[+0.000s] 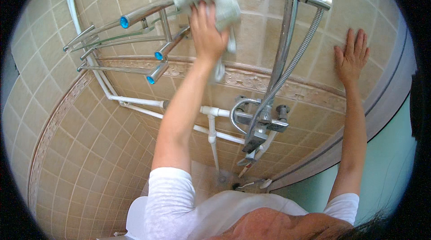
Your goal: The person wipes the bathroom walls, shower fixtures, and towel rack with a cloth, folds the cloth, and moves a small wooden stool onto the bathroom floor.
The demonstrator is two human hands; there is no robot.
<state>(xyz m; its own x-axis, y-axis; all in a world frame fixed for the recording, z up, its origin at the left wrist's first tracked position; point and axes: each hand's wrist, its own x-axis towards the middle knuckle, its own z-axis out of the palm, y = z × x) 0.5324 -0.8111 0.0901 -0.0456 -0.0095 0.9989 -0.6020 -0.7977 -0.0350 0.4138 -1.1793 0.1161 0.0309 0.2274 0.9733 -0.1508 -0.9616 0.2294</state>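
My left hand [207, 34] holds a bunched pale grey-green cloth [220, 2] against the beige tiled wall [249, 34], just right of a chrome shelf rack [148, 10]. Its fingers spread over the lower part of the cloth, and a loose end hangs down below beside the wrist. The cloth overlaps the end of the rack's upper bar, so that bar's wall mount is partly covered. My right hand [352, 56] lies palm-down and flat on the tiles, holding nothing. Between my two arms stands a chrome shower riser pipe [284, 42] with a ribbed metal hose [301, 49].
Blue caps finish the rack's protruding bars, and a glass shelf [129, 34] sits within it. Lower down are the shower mixer [262, 122] and white water pipes [138, 101]. A relief border [251, 80] crosses the wall. A curved frame [380, 86] edges the right side.
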